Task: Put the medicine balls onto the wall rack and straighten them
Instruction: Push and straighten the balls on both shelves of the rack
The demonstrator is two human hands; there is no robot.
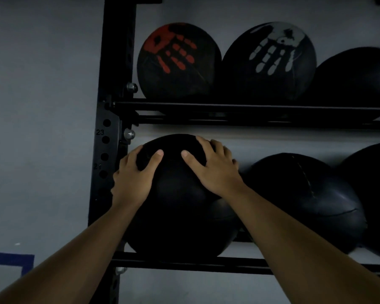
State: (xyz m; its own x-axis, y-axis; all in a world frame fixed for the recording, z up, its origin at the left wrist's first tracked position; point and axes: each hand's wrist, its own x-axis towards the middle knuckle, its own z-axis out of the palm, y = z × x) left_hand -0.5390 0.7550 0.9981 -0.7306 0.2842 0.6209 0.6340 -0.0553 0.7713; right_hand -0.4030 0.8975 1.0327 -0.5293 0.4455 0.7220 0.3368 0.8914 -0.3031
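I have both hands spread on a plain black medicine ball (180, 200) that sits at the left end of the lower shelf of the wall rack (116, 110). My left hand (134, 178) is pressed against its upper left side, fingers wrapped round toward the back and thumb lying across the front. My right hand (215, 167) covers its upper right side, fingers curled over the top and thumb pointing in toward my left thumb, so the ball is held between my two palms. Beneath my hands the ball rests on the lower shelf rail (184, 261), close beside the rack's black upright, whose holes carry the numbers 23 and 21. Just right of my right wrist sits a second black ball with a visible seam (312, 200), touching or nearly touching the one I hold; I cannot tell which. Farther right, another dark ball (375, 194) is cut off by the edge. Above my hands, on the upper shelf, stand a ball with a red handprint (178, 60), a ball with a white handprint (270, 60) pressed against it, and a darker ball (358, 75) beyond. The grey wall (42, 106) lies behind everything.
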